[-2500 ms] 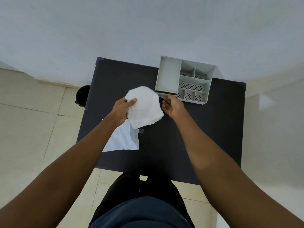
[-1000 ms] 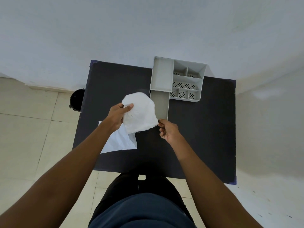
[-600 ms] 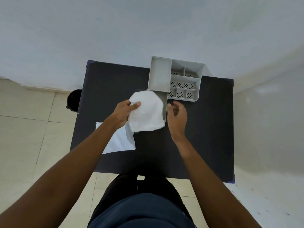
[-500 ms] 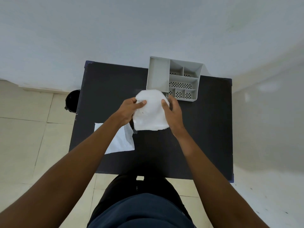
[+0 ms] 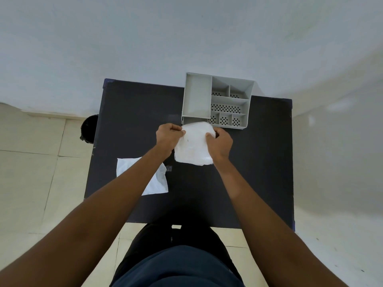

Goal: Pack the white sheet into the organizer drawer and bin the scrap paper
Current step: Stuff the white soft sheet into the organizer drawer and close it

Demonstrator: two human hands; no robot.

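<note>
On the dark table [image 5: 259,162] I hold the folded white sheet [image 5: 193,146] with my left hand [image 5: 167,136] and right hand [image 5: 220,142], both closed on it, over the pulled-out drawer [image 5: 187,120] of the organizer [image 5: 195,96]. Packing is unfinished, I judge; scrap paper [image 5: 159,183] lies unbinned, bin [image 5: 89,127] beside the table.

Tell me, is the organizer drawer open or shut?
Open: the drawer sticks out of the organizer, mostly hidden under the white sheet.
</note>
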